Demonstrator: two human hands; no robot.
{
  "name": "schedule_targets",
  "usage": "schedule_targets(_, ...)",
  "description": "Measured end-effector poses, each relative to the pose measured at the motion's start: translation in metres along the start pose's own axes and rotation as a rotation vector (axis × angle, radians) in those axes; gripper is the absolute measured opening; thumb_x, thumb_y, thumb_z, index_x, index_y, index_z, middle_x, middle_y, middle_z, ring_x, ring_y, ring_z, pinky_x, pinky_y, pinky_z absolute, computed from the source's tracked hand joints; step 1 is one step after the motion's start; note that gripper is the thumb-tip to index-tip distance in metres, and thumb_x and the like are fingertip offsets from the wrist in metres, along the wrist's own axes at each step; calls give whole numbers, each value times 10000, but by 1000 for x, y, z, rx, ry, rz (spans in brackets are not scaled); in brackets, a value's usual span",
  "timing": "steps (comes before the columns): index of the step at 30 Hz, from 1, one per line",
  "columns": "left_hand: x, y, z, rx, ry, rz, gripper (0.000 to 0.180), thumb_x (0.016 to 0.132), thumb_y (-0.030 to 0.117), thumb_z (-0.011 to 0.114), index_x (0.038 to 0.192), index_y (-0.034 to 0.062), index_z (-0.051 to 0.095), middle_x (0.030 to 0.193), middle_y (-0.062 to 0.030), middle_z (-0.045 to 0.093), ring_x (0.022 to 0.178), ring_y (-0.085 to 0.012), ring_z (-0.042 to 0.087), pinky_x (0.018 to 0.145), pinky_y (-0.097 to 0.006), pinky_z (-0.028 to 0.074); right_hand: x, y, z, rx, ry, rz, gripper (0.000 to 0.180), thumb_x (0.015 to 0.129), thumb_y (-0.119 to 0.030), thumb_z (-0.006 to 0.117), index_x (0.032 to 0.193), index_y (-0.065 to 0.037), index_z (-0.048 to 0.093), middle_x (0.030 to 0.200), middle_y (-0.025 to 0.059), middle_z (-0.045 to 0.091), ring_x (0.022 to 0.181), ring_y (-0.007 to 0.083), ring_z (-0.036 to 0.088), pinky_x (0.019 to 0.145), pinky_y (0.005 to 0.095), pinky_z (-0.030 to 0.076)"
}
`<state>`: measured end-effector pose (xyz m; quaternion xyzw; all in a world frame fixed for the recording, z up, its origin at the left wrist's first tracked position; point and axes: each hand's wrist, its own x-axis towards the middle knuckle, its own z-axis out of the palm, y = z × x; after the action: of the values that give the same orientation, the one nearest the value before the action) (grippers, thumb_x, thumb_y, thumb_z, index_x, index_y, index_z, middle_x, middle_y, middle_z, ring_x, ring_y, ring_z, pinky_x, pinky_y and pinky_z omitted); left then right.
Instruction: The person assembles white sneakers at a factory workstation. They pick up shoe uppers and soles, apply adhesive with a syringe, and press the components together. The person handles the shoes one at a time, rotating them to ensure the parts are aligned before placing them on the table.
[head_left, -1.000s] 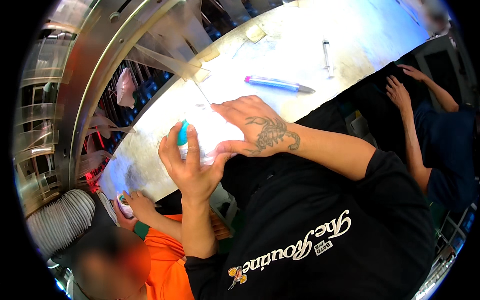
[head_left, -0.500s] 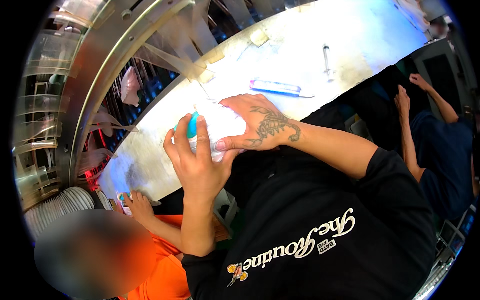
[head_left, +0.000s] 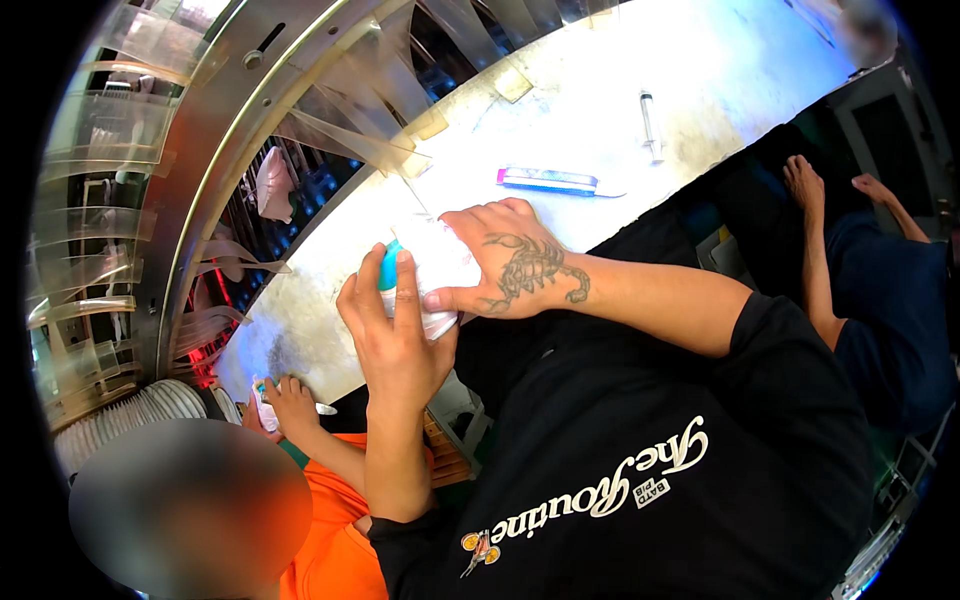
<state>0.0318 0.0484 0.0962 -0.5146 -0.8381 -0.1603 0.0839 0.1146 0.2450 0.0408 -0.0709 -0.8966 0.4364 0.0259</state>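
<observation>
Both of my hands grip a white, rounded object [head_left: 440, 262] with a teal patch, held just over the near edge of the bright worktable [head_left: 350, 335]. Strong light washes out its surface, so I cannot make out its kind. My left hand [head_left: 395, 335] wraps its near left side, fingers spread over the teal patch. From the right, my right hand [head_left: 515, 262] presses on it, thumb on the near side and fingers over the far side. Beyond the right hand lie a slim purple-and-white tool [head_left: 550, 181] with a thin tip and a clear syringe [head_left: 650, 128].
A metal machine frame [head_left: 185, 190] with clear plastic strips borders the table's far left. Within it hangs a pale pink piece [head_left: 274, 185]. A co-worker in orange [head_left: 335, 545] handles a small white-and-teal item [head_left: 264, 402] at left. Another person's arms [head_left: 815, 240] show at right.
My hands keep their hold on the white object, which has tilted slightly. The co-worker's hands at left have shifted a little, and the arms of the person at right have moved.
</observation>
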Motion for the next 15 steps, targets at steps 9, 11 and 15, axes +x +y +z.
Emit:
schedule_targets(9, -6, -2, 5, -18, 78, 10, 964, 715, 298, 995, 1566, 103, 585, 1656, -313, 428, 1373, -500, 542, 1113, -570, 471, -7, 8, -5, -95, 6, -159, 1411, 663, -880, 834, 1588, 100, 418, 1480, 302, 599, 1398, 446, 562, 1222, 530, 342)
schedule_targets(11, -5, -3, 2, -20, 81, 21, 962, 722, 297, 996, 1566, 93, 580, 1657, -314, 425, 1393, -506, 539, 1127, -565, 477, -7, 9, -7, -66, 3, -129, 1390, 680, -876, 831, 1589, 93, 421, 1492, 304, 593, 1409, 451, 554, 1227, 533, 337)
schedule_targets(15, -9, -2, 2, -135, 196, -4, 994, 720, 294, 1009, 1570, 53, 554, 1657, -314, 433, 1429, -505, 547, 1152, -546, 497, -7, 9, -22, 65, -58, -39, 1350, 734, -855, 820, 1611, 84, 404, 1533, 312, 569, 1451, 452, 531, 1247, 530, 319)
